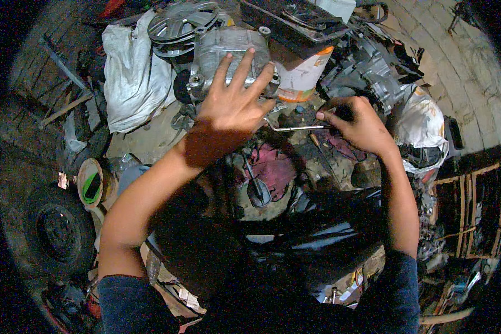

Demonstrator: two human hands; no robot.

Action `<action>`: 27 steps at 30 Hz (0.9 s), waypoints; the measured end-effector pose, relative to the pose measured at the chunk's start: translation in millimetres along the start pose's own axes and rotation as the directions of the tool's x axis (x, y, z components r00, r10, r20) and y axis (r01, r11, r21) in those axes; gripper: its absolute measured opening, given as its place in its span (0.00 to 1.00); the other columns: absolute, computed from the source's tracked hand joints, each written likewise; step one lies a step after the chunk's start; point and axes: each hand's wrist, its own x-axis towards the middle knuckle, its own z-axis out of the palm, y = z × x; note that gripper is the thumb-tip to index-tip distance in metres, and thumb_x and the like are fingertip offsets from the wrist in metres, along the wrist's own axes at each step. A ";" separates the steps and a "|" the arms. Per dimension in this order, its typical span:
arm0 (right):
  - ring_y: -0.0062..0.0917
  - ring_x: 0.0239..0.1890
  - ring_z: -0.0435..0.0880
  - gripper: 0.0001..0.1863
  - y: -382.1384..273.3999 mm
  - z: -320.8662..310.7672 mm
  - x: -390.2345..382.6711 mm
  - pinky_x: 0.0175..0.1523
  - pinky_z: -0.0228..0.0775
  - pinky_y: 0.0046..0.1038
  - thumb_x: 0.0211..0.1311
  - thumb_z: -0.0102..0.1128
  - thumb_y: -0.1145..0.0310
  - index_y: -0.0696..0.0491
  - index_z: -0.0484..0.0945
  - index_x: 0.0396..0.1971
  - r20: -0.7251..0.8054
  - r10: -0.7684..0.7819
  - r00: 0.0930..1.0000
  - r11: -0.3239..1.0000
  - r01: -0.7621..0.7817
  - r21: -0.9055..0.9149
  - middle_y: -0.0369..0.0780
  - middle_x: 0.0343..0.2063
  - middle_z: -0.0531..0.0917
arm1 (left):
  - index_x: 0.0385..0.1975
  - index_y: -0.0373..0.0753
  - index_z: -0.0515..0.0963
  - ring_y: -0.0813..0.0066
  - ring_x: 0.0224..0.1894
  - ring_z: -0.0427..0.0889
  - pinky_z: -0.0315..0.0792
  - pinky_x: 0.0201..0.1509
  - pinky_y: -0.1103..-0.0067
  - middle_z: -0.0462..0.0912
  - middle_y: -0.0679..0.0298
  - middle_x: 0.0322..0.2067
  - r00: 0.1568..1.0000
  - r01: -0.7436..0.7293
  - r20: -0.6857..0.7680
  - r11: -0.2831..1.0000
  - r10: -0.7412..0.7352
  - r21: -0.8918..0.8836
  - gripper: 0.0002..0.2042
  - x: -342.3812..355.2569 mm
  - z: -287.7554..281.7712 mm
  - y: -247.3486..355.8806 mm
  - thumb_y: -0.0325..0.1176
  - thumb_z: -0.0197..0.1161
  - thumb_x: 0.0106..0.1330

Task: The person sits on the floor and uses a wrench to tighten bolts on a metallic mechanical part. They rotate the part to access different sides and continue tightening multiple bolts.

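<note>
While my left hand (231, 106) lies with fingers spread open across the grey metal housing (231, 40), my right hand (362, 123) is closed on the straight end of a bent metal rod (298, 128). The housing sits ahead of me, between a white sack (133, 83) and a white-and-orange container (301, 75). The rod's bent end lies near my left thumb. Caution: if my flat hand bears down unevenly, the housing may rock. If the rod twists in my right-hand grip, its tip may slip and strike that thumb. A small part dropped near the reddish cloth (274, 170) may be lost.
</note>
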 end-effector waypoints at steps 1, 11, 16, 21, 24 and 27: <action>0.38 0.40 0.86 0.18 3.6 -7.3 0.1 0.50 0.74 0.35 0.62 0.67 0.57 0.59 0.85 0.37 0.036 0.043 0.998 0.999 -0.044 0.030 0.51 0.36 0.86 | 0.42 0.61 0.87 0.47 0.72 0.58 0.52 0.73 0.50 0.65 0.58 0.69 1.000 0.008 -0.002 1.000 -0.008 0.003 0.20 0.9 -1.7 2.7 0.51 0.73 0.46; 0.31 0.50 0.80 0.44 110.7 66.7 -51.8 0.52 0.75 0.36 0.65 0.41 0.28 0.54 0.71 0.61 0.019 0.416 0.909 -0.243 0.091 0.966 0.45 0.55 0.80 | 0.43 0.59 0.87 0.48 0.72 0.57 0.49 0.74 0.50 0.65 0.58 0.68 0.992 0.090 0.091 0.996 -0.088 -0.013 0.19 13.3 -4.4 11.1 0.50 0.71 0.50; 0.38 0.64 0.72 0.45 128.1 209.1 -83.5 0.65 0.63 0.47 0.64 0.37 0.27 0.50 0.70 0.64 0.268 0.525 0.807 -0.738 0.275 0.616 0.38 0.64 0.74 | 0.45 0.61 0.86 0.49 0.74 0.55 0.46 0.75 0.50 0.62 0.58 0.70 0.985 0.098 0.140 0.995 -0.099 0.007 0.19 19.4 -10.9 13.2 0.53 0.70 0.52; 0.40 0.65 0.69 0.46 154.3 265.8 -107.3 0.67 0.61 0.49 0.63 0.32 0.26 0.50 0.71 0.63 0.383 0.632 0.674 -0.738 0.370 0.565 0.40 0.63 0.74 | 0.46 0.60 0.86 0.47 0.73 0.54 0.46 0.75 0.50 0.61 0.57 0.70 0.985 0.077 0.152 0.997 -0.081 0.030 0.19 21.2 -13.2 13.8 0.53 0.69 0.54; 0.40 0.66 0.69 0.46 151.7 199.8 -63.5 0.68 0.59 0.52 0.65 0.29 0.27 0.52 0.70 0.63 0.242 0.678 0.694 -0.668 0.445 0.596 0.41 0.63 0.74 | 0.46 0.60 0.86 0.46 0.73 0.54 0.46 0.74 0.48 0.62 0.56 0.70 0.986 0.068 0.147 0.997 -0.072 0.033 0.18 19.3 -11.8 14.3 0.52 0.69 0.54; 0.38 0.68 0.67 0.48 37.6 41.4 12.1 0.73 0.49 0.52 0.64 0.33 0.27 0.54 0.62 0.68 -0.417 0.171 0.893 -0.669 0.416 0.617 0.43 0.64 0.72 | 0.46 0.61 0.86 0.46 0.73 0.54 0.46 0.73 0.44 0.63 0.55 0.70 0.986 0.051 0.155 0.997 -0.058 0.052 0.16 6.5 -1.3 6.7 0.49 0.67 0.57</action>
